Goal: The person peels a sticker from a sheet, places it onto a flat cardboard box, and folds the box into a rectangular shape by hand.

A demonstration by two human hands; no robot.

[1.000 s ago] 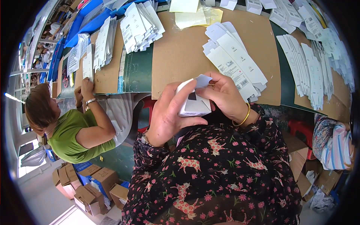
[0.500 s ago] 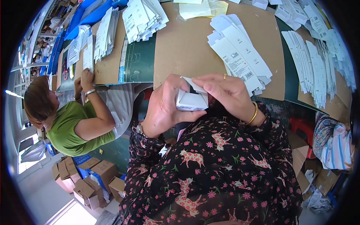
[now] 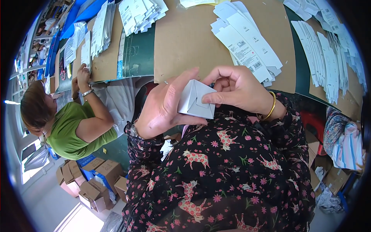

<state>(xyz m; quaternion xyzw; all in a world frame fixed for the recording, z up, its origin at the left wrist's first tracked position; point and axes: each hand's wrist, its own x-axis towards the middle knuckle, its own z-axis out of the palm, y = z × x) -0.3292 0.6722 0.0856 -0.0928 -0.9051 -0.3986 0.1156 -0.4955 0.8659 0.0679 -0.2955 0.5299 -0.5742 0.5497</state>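
Note:
A small white carton [image 3: 190, 101] is held up in front of my body, its folded end flaps facing me. My left hand [image 3: 164, 102] wraps round its left side, thumb below and fingers along the far edge. With bent fingers, my right hand [image 3: 239, 89] presses its thumb on a flap at the carton's right edge; the other fingers curl behind. On the table beyond lies a stack of flat white cartons [image 3: 247, 42], out of reach of both hands.
Cardboard sheets [image 3: 185, 42] cover the green table [image 3: 133, 58]. More flattened cartons [image 3: 322, 58] stand at the right, others [image 3: 141, 13] at the far left. A co-worker in a green top [image 3: 83, 135] works at my left. Brown boxes [image 3: 91, 174] sit on the floor; a red stool [image 3: 312, 125] is at right.
The end flaps stood partly raised and now lie folded over the carton's end. My right hand has shifted from above the opening to the right edge. The view has moved slightly.

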